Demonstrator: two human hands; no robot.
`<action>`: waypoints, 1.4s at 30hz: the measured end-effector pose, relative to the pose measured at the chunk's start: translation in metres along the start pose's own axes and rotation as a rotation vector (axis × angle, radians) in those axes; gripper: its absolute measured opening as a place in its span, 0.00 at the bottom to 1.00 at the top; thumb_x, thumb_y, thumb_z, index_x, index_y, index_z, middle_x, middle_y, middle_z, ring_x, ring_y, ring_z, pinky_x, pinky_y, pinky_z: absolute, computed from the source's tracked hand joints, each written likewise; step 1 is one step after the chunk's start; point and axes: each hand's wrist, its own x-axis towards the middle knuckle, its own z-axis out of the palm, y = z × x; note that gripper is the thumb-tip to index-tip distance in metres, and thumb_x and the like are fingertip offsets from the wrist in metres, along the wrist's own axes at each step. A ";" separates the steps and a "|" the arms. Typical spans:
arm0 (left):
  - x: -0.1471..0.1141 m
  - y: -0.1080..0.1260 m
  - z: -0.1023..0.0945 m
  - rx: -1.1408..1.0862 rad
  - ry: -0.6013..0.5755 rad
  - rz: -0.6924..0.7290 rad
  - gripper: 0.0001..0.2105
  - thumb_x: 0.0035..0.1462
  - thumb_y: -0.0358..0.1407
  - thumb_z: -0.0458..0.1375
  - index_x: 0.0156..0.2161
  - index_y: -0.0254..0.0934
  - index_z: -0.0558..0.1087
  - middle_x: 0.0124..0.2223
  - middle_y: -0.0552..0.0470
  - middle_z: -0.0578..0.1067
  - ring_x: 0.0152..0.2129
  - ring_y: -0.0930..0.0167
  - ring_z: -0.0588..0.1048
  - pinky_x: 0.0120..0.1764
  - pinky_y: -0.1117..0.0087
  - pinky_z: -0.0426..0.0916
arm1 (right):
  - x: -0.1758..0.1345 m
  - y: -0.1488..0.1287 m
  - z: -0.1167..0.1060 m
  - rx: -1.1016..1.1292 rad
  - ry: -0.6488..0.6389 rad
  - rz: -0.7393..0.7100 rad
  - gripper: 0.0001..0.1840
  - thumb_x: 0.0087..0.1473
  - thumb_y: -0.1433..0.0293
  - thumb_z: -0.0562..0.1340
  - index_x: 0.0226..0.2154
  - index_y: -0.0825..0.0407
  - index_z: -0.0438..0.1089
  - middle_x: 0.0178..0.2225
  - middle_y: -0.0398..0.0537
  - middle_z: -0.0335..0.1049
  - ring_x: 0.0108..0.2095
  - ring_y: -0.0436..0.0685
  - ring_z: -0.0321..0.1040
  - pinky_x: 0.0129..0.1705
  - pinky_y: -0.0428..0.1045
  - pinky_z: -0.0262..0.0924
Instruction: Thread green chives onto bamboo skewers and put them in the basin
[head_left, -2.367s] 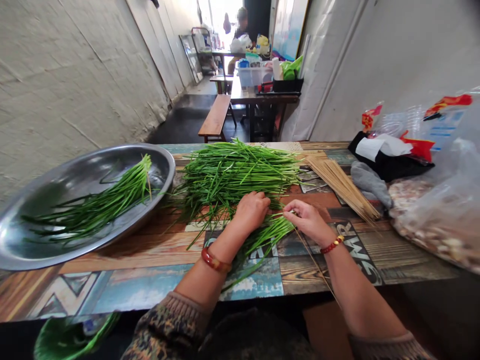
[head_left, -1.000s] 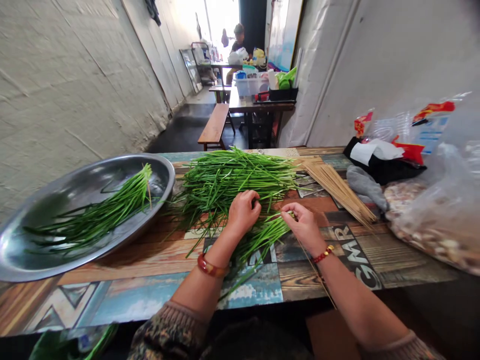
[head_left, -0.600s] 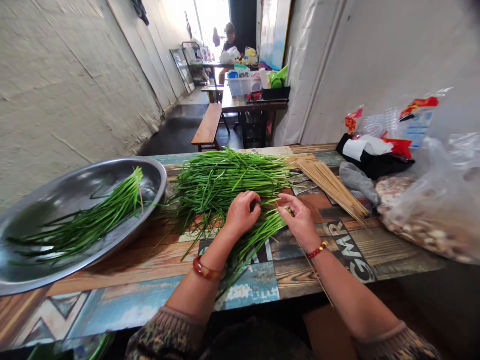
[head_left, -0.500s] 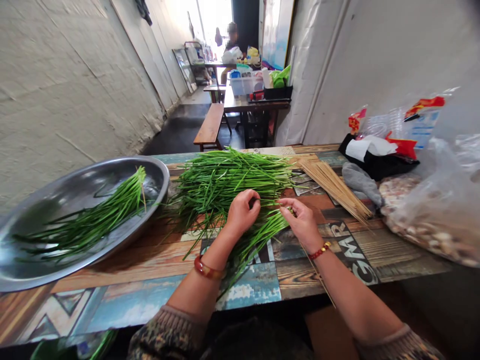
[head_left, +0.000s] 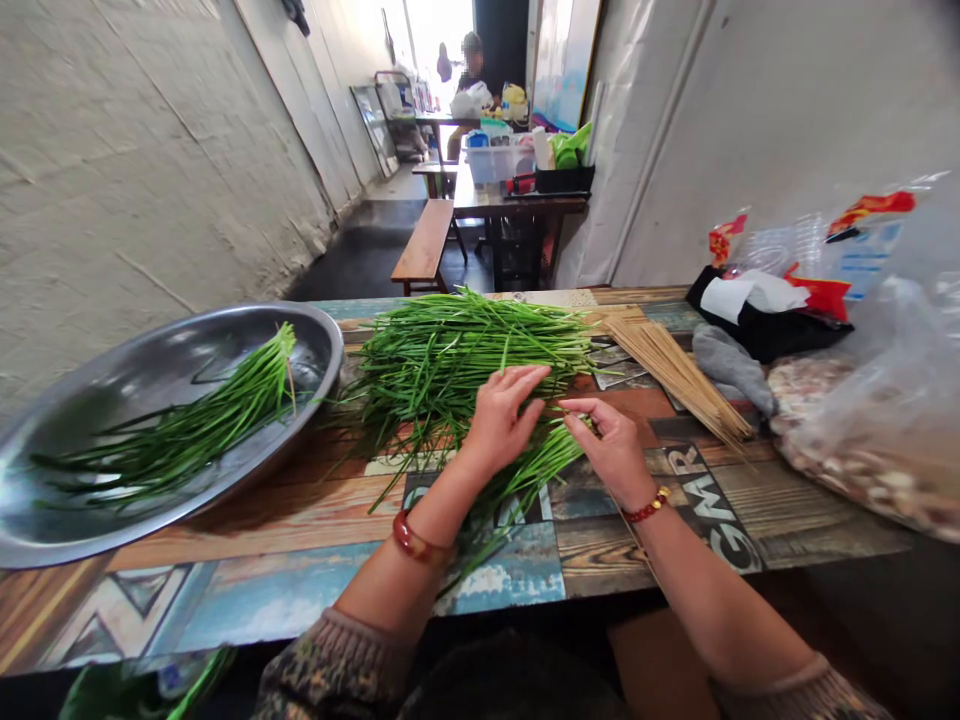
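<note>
My right hand [head_left: 613, 452] is closed on a thin bamboo skewer [head_left: 637, 535], whose lower end slants out beneath my wrist toward the table's near edge. A small row of garlic chives [head_left: 551, 462] fans out to the left from beside those fingers, seemingly threaded on the skewer; the exact join is hidden. At the near side of a large chive pile [head_left: 465, 335], my left hand [head_left: 504, 425] is open, fingers stretched out and thumb apart, with nothing visible in it. Its fingertips overlap the pile's edge; whether they touch it I cannot tell.
On the left, a metal basin [head_left: 135, 545] holds a bunch of skewered chives [head_left: 217, 410]. Loose bamboo skewers [head_left: 679, 380] lie right of the pile, beside a grey cloth-like item [head_left: 731, 365] and a plastic bag of pale pieces [head_left: 862, 430]. A person [head_left: 471, 75] is in the background.
My left hand has gone from curled fingers to stretched ones and moved slightly right, toward my right hand. The right hand keeps its pinch. The whole view has shifted a little.
</note>
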 end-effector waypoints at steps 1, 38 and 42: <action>0.000 0.000 0.003 -0.078 -0.063 0.023 0.19 0.60 0.33 0.52 0.56 0.39 0.67 0.55 0.47 0.72 0.54 0.67 0.66 0.57 0.63 0.59 | 0.000 0.000 0.000 -0.003 -0.005 -0.010 0.13 0.54 0.63 0.60 0.39 0.51 0.73 0.39 0.50 0.77 0.39 0.58 0.71 0.42 0.52 0.63; 0.002 0.001 0.005 -0.544 -0.078 -0.369 0.07 0.52 0.33 0.57 0.30 0.32 0.76 0.27 0.52 0.76 0.25 0.75 0.70 0.29 0.76 0.64 | 0.000 -0.003 0.003 -0.013 -0.049 -0.019 0.14 0.53 0.65 0.60 0.41 0.50 0.76 0.41 0.48 0.78 0.42 0.58 0.73 0.47 0.54 0.65; 0.002 0.000 0.006 -0.556 -0.050 -0.388 0.07 0.52 0.32 0.56 0.28 0.31 0.75 0.26 0.53 0.74 0.23 0.76 0.69 0.28 0.76 0.63 | -0.001 -0.005 0.003 -0.016 -0.068 -0.027 0.14 0.54 0.65 0.59 0.41 0.50 0.76 0.42 0.49 0.77 0.43 0.58 0.73 0.47 0.53 0.65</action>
